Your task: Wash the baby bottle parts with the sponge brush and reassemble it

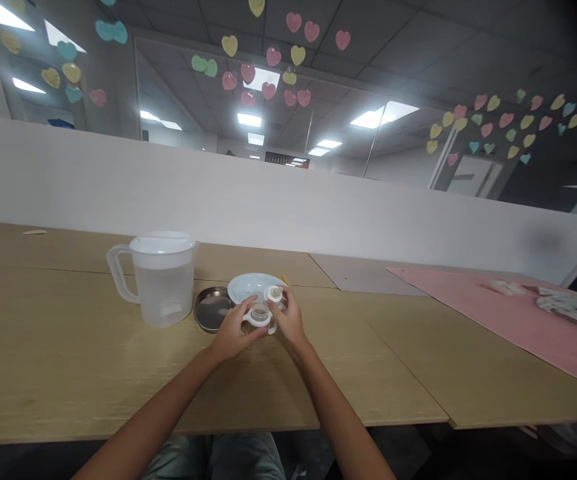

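My left hand is closed around a small clear bottle with a white collar and side handles, like a baby's bottle. Its open mouth faces up. Between the fingers of my right hand is a white bottle cap, held just above and to the right of the mouth, apart from it. My right hand is also close to the bottle's right handle; whether it touches it I cannot tell. Behind my hands sits a white bowl, partly hidden by them. A round metal dish lies left of it.
A translucent plastic jug with clear liquid stands on the wooden table at left. Something small and yellow shows behind the bowl. A pink cloth with patterned fabric covers the right side. A white wall bounds the back.
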The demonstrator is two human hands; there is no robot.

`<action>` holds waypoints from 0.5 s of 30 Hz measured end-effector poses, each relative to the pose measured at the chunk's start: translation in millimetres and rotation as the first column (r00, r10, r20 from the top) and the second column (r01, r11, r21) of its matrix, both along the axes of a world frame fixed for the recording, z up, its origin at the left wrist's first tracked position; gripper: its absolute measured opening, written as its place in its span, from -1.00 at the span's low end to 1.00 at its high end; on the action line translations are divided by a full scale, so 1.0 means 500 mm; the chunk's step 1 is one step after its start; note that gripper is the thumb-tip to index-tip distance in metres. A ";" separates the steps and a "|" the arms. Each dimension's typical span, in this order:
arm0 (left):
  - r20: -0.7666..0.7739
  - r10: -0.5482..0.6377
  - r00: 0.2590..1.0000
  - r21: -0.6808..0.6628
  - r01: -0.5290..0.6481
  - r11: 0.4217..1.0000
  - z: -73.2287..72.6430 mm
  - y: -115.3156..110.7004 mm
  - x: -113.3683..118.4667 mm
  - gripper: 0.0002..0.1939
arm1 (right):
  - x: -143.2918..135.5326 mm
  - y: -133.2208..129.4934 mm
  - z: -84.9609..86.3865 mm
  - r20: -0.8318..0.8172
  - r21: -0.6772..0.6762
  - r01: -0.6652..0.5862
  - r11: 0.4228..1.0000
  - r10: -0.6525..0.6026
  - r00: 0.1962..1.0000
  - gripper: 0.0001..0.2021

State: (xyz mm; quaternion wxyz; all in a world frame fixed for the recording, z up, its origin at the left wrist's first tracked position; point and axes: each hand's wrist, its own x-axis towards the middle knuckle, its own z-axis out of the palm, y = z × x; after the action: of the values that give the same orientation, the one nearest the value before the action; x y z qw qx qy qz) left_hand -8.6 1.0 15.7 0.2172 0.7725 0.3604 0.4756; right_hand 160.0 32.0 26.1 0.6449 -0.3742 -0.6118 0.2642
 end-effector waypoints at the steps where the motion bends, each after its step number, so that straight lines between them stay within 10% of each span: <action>1: -0.029 0.027 0.999 0.015 -0.026 1.000 -0.001 0.001 -0.003 -0.29 | 0.000 0.000 0.001 -0.012 0.006 0.027 1.000 -0.027 1.000 -0.60; 15: -0.040 0.101 0.994 -0.022 -0.102 0.995 -0.012 0.026 -0.029 -0.52 | -0.004 -0.005 0.004 -0.118 -0.070 -0.017 0.997 0.008 0.993 -0.61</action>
State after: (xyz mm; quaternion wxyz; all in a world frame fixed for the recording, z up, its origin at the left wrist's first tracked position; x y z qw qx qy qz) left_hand -22.9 14.1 9.5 0.1948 0.7595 0.4091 0.4667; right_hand 158.1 29.5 27.9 0.6645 -0.3768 -0.5653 0.3113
